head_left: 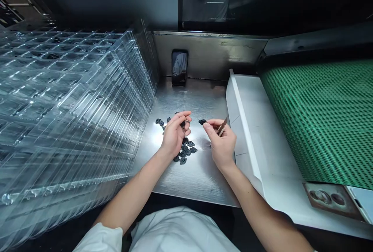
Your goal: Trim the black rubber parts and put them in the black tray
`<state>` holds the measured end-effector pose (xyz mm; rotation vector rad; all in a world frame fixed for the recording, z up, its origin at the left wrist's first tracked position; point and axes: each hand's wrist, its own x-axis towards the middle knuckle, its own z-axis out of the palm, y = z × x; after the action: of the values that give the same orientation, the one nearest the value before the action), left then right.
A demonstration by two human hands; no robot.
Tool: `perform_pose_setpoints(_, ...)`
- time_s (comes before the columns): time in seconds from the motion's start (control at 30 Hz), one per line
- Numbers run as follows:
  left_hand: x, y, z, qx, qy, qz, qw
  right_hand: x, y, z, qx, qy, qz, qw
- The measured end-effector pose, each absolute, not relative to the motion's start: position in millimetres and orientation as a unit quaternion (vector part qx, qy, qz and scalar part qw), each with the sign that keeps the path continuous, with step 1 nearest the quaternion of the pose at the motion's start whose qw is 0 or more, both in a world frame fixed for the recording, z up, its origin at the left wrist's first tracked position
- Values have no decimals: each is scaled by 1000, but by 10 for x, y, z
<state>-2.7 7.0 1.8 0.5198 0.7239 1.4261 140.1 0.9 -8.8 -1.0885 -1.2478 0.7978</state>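
My right hand (223, 143) pinches a small black part (202, 122), round with pointed ends, between thumb and forefinger. A slim metal tool (222, 126) is also tucked in that hand; its exact kind is unclear. To the left, my left hand (174, 135) is turned palm inward with curled fingers around another black part (182, 124); whether more lie in it is hidden. Several similar black parts (185, 151) lie scattered on the metal work surface (198, 182), below and behind the left hand.
Tall stacks of clear plastic trays (87, 100) rise on the left. A phone (179, 67) leans upright against the back metal wall. On the right, a white ledge with a raised lip (244, 127) borders a green perforated belt (326, 116). A panel with round knobs (332, 199) sits near front right.
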Motion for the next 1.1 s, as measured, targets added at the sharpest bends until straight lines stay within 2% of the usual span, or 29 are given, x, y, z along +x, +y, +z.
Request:
perform_pose_setpoints(0.13,40,-12,50,342,314,543,700,1396,12,-46,-434,-518,414,610)
perform_pose_setpoints(0.33,66,-33,-1,437,348,547,623,1405,-10,-19,-412,-536,436,593)
perform_pose_setpoints(0.43,43,-7,0,412,333,550,646,1428,-8,-18,-424,-570,400,579)
perform_pose_setpoints(0.63,-18,31,76,329,310,570,686,1479,15,-20,-436,-664,245,555)
perform_pose_setpoints(1.1,-15,-16,66,286,257,566,729,1455,-10,-112,-416,-747,157,494)
